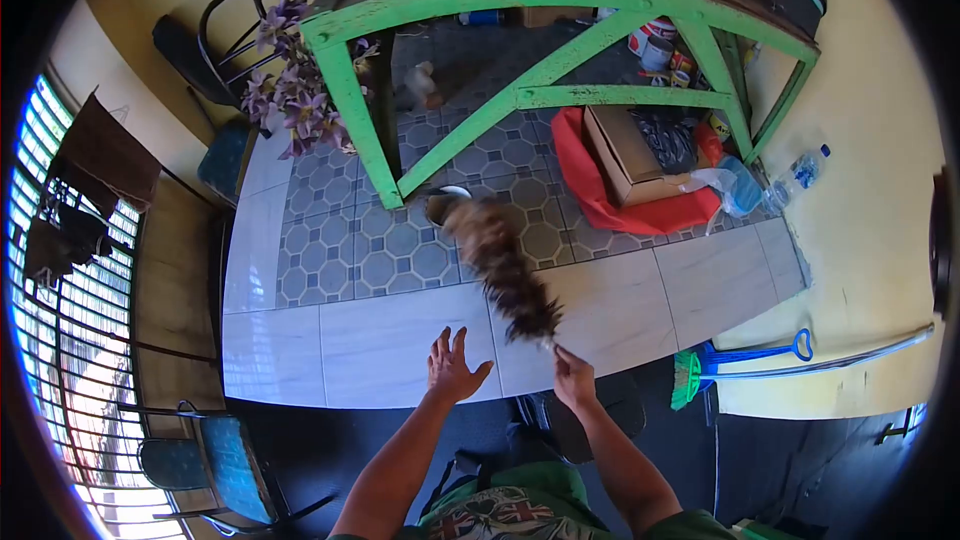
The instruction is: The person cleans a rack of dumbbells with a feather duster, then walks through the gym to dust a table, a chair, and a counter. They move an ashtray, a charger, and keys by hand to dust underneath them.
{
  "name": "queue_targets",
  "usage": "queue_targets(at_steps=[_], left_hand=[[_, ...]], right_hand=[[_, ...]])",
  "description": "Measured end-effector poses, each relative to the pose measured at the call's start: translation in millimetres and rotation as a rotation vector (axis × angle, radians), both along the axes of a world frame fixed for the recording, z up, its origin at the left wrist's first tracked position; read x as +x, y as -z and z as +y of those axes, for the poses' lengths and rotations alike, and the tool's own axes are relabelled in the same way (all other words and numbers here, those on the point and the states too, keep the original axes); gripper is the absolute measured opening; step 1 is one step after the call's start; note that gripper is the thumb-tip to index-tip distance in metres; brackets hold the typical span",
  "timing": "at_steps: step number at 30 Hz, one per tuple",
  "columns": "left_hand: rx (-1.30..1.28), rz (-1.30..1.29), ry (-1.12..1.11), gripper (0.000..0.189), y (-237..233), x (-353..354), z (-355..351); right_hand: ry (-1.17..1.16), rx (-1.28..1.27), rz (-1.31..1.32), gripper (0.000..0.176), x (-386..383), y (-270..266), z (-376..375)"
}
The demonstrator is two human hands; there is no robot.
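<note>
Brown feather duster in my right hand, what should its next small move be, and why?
Probably swing the brown feather duster a little left onto the green wooden table leg. The right hand grips its handle end, the feather tip hangs just short of that leg's foot, above the patterned floor tiles, and the open left hand holds nothing.

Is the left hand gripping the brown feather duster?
No, the right hand grips the brown feather duster; the left hand is spread open, empty.
</note>
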State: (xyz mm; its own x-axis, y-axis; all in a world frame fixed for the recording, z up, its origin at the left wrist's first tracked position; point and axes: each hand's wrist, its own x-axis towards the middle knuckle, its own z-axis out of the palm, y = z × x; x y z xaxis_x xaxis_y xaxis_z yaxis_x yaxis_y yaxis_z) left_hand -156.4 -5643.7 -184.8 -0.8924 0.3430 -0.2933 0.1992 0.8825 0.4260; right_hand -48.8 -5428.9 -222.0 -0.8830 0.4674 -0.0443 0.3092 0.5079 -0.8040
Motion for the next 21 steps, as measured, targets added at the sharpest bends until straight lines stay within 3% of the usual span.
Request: queue_targets(at_steps=[3,7,10,14,16,18,21], left_hand=[[-0.052,-0.036,-0.006,0.087,-0.1,-6.3,7.5],[-0.044,-0.044,-0.037,0.086,-1.2,-10.0,12.1],[-0.022,-0.039,-0.06,0.085,-6.4,-9.6,14.1],[-0.022,-0.022,-0.06,0.085,-5.3,-9.3,13.1],[0.003,-0.003,-0.061,0.085,-6.5,-9.8,13.1],[0.0,-0.007,-0.061,0.085,-7.9,-11.7,11.4],[0.0,-0.005,-0.06,0.085,-8.7,-12.7,10.9]], right_hand=[[0.282,-0.043,0.008,0.027,-47.4,0.2,11.1],[-0.002,0.033,0.024,0.028,-104.3,-0.5,22.3],[0.198,-0.036,0.081,0.027,-158.3,9.3,27.1],[0.236,-0.027,0.0,0.026,-218.0,9.9,28.6],[-0.091,0.004,-0.001,0.026,-230.1,5.0,30.7],[0.004,0.015,0.103,0.026,-229.9,3.1,24.9],[0.187,-0.084,-0.01,0.026,-209.3,-0.8,24.9]])
